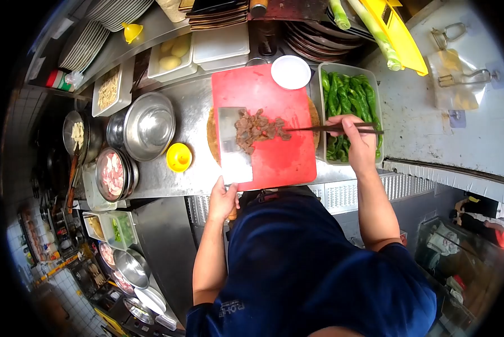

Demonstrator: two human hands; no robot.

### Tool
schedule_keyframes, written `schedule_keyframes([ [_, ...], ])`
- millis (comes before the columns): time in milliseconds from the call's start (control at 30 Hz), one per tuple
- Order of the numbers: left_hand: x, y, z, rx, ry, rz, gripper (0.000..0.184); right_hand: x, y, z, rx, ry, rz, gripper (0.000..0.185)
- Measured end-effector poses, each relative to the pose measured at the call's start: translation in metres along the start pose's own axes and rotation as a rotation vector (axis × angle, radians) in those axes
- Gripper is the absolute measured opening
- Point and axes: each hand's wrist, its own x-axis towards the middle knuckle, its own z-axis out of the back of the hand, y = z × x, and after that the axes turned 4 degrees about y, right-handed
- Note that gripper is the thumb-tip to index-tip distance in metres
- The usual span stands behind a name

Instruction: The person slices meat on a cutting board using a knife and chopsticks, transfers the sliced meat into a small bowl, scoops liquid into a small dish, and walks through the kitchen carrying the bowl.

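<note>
My left hand (pixel 223 201) is closed round the wooden handle of a cleaver (pixel 238 168) at the counter's front edge. The wide steel blade lies flat over the left side of a red cutting board (pixel 285 160). Brown pieces of meat (pixel 260 128) are heaped partly on the blade and partly on the board. In my right hand (pixel 356 140) is a pair of dark chopsticks (pixel 309 129), held level with their tips at the right end of the meat. That hand is above a clear tub of green peppers (pixel 347 92).
A white dish (pixel 291 72) sits on the board's far edge. Left of the board are a yellow cup (pixel 179 157), a steel bowl (pixel 149 126) and a bowl of pink raw meat (pixel 112 174). Leeks and a yellow slicer (pixel 395 36) jut out at the upper right.
</note>
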Motion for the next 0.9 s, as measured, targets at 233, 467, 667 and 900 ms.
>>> schedule_keyframes([
  [233, -0.004, -0.019, 0.002, 0.017, 0.018, 0.096, 0.018, 0.035, -0.007, -0.09, -0.775, 0.295, 0.121, 0.055],
  [467, 0.003, -0.017, -0.001, -0.073, 0.055, 0.068, 0.024, 0.055, -0.065, -0.146, -1.043, 0.521, -0.044, 0.116],
  [667, 0.023, -0.004, -0.004, -0.206, 0.107, 0.051, 0.024, 0.075, -0.089, -0.149, -0.998, 0.586, 0.044, 0.107],
  [900, 0.033, 0.017, -0.004, -0.379, 0.158, 0.04, 0.025, 0.077, -0.102, -0.151, -0.966, 0.592, 0.093, 0.092],
])
